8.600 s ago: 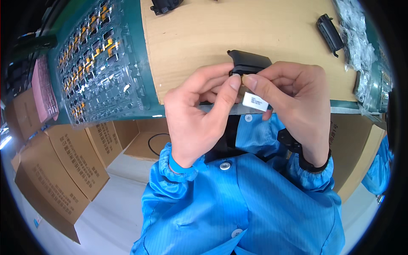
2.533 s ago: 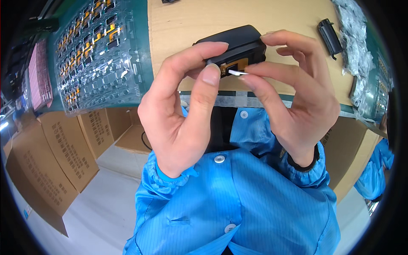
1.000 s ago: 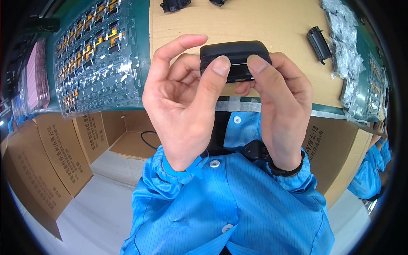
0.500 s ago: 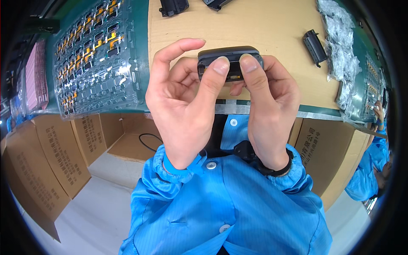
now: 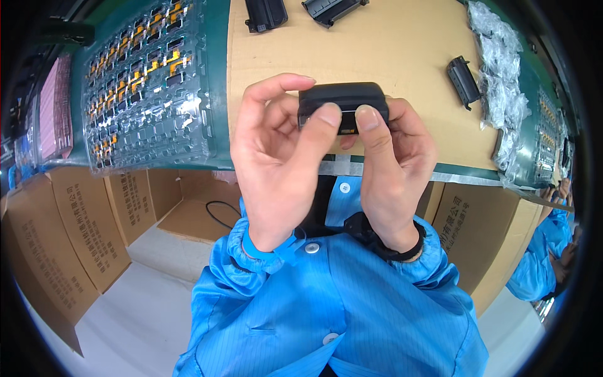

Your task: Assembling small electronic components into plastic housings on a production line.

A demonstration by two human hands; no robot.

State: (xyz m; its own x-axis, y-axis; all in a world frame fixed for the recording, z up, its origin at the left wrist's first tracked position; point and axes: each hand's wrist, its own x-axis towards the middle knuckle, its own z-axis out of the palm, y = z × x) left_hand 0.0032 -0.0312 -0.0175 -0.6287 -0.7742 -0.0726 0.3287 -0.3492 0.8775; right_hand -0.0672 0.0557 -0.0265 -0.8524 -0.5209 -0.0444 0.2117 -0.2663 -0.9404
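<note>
Between my two hands is a small black plastic housing (image 5: 342,94) with rounded corners, held above the near part of the cardboard sheet. My left hand (image 5: 276,147) grips its left end, the thumb pressed on the near edge and the index finger raised and curved beside it. At the right end my right hand (image 5: 392,147) closes round it, with that thumb also on the near edge. A bit of gold-coloured part shows in the gap between the thumbs. The housing's underside is hidden by my fingers.
Similar black housings lie on the cardboard sheet (image 5: 408,50): one far left (image 5: 266,14), another beside it (image 5: 333,9), and one at right (image 5: 463,81). Clear trays of orange flex parts (image 5: 147,94) stand left. Bagged parts (image 5: 499,69) line the right. Open cartons (image 5: 56,251) sit below the table.
The housing has tilted, so more of its smooth top face shows and less of its inside. Both hands sit slightly lower in view, still gripping it.
</note>
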